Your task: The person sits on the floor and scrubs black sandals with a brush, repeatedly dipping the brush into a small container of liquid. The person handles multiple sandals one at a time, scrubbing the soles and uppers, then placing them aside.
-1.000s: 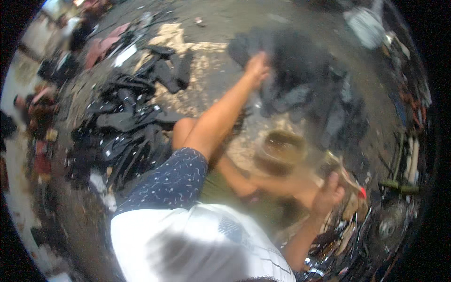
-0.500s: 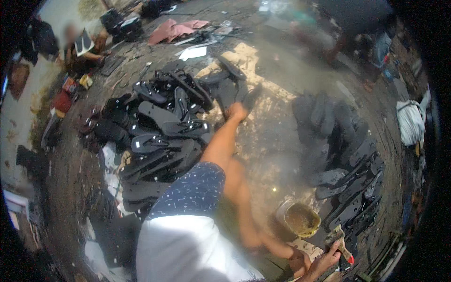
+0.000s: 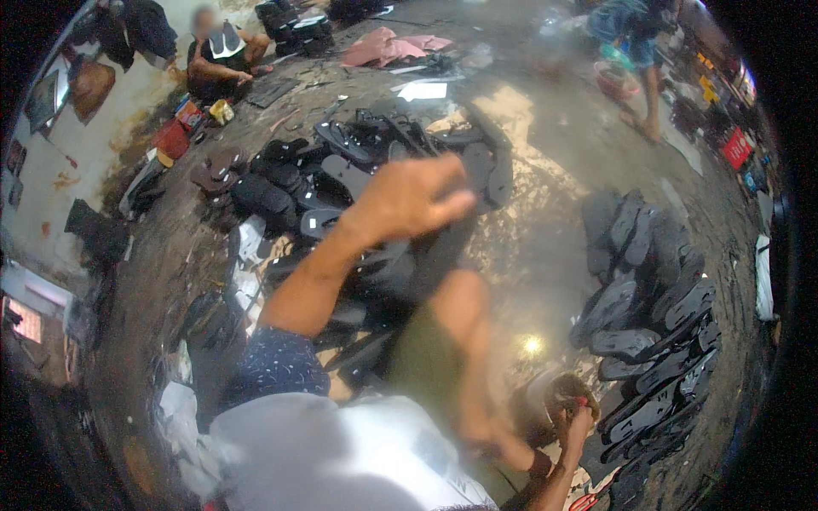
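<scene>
My left hand (image 3: 415,198) is raised over a heap of black sandals (image 3: 345,175), its fingers curled round a dark sole (image 3: 445,254) hanging below it, blurred. Low on the right, my right hand (image 3: 581,419) grips a brush, whose red handle end (image 3: 581,401) shows by the fingers. The bristles are hidden, down in a tub (image 3: 555,387) of brownish stuff. Beside the tub, rows of dark soles (image 3: 648,375) lie overlapping on the floor.
A pale board (image 3: 532,157) lies on the floor ahead. One person (image 3: 221,72) sits at the far left; another (image 3: 643,68) bends at the far right. Pink cloth (image 3: 392,47) and a white sheet (image 3: 423,90) lie at the back. Something red (image 3: 584,502) is near the lower edge.
My left hand has come up and nearer from the floor by the heap, with a sole. My right hand has carried the brush leftward into the tub. The view has shifted.
</scene>
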{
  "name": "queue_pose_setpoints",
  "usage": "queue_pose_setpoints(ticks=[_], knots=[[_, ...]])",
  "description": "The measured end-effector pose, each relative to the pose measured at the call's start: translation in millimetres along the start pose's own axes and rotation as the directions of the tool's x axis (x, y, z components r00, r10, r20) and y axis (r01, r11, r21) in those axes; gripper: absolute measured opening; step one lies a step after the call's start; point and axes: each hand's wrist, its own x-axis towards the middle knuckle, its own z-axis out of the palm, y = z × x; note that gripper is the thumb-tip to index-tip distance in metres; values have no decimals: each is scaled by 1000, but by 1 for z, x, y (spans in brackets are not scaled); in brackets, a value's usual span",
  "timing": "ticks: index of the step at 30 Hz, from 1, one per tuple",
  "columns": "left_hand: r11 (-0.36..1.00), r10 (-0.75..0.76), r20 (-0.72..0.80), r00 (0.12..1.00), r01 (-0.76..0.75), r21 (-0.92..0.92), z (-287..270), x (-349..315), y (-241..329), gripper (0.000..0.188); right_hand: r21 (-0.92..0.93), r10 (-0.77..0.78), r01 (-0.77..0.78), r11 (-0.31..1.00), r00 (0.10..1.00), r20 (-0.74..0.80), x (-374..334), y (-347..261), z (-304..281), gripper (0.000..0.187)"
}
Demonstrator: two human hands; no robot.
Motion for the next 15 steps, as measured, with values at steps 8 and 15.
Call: queue_pose_setpoints(ticks=[8,15], knots=[[909,291,660,693,16,-417,106,-111,57,77,401,232,-105,910,931,-281,-56,-35,-74,36],[916,387,476,790,-388,-103,115,-176,49,96,75,398,-397,915,851,-342,-113,-52,-154,46]])
